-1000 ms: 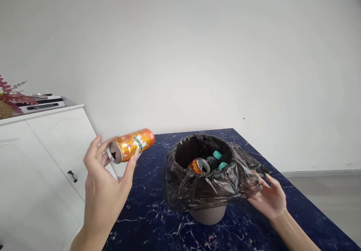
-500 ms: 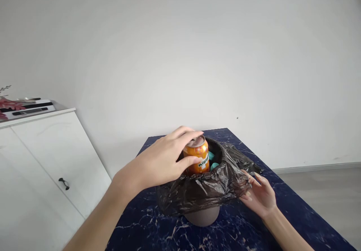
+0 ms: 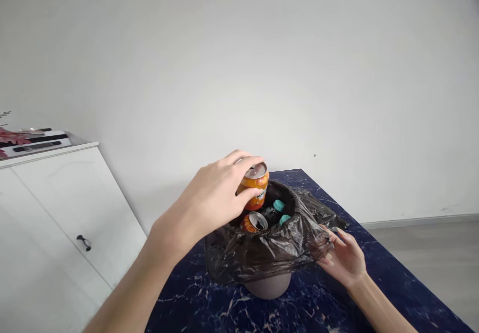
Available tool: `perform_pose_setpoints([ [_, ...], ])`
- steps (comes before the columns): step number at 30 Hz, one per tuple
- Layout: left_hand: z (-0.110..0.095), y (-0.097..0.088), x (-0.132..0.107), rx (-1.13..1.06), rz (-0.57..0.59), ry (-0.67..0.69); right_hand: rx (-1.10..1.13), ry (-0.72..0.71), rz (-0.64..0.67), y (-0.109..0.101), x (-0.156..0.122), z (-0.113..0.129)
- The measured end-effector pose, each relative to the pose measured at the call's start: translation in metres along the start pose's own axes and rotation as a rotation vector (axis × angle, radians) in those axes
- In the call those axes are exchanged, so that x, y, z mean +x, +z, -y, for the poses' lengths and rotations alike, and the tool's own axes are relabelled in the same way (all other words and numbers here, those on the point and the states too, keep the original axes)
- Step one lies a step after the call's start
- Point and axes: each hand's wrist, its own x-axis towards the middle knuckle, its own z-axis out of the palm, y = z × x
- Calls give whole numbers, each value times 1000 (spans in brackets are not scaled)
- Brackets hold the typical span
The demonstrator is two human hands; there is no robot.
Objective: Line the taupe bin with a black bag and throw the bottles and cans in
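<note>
- Head view: left hand (image 3: pixel 213 195) half-curled, holding orange can (image 3: pixel 256 180) lid up; thumb across its side, fingers over its top.
- Orange can at left of bin (image 3: pixel 267 288) mouth, beyond second can (image 3: pixel 254 221).
- Right hand (image 3: pixel 345 258) loosely curled, holding black bag (image 3: pixel 262 258) at right rim.
- Bin on table (image 3: pixel 318 303), short of far edge.

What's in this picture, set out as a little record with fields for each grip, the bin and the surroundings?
Left grip: around an upright orange can, at the mouth of the bin
Right grip: holding a side of the black bag
Bin: lined with that bag, standing on a blue marbled table
Inside: another orange can, two teal caps
Surroundings: white cabinet at left, pale wall behind
</note>
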Motion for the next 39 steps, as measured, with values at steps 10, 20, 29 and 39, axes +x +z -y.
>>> perform_pose_setpoints([
  [10, 16, 38, 7, 61, 105, 12, 47, 33, 10, 2, -1, 0],
  [20, 21, 56, 15, -150, 175, -47, 83, 35, -4, -4, 0, -2],
  [29, 77, 76, -1, -482, -79, -416, 2, -14, -32, -10, 1, -5],
  [39, 110, 123, -75, -1201, 222, -800, -212, -84, -124, -11, -4, 0],
])
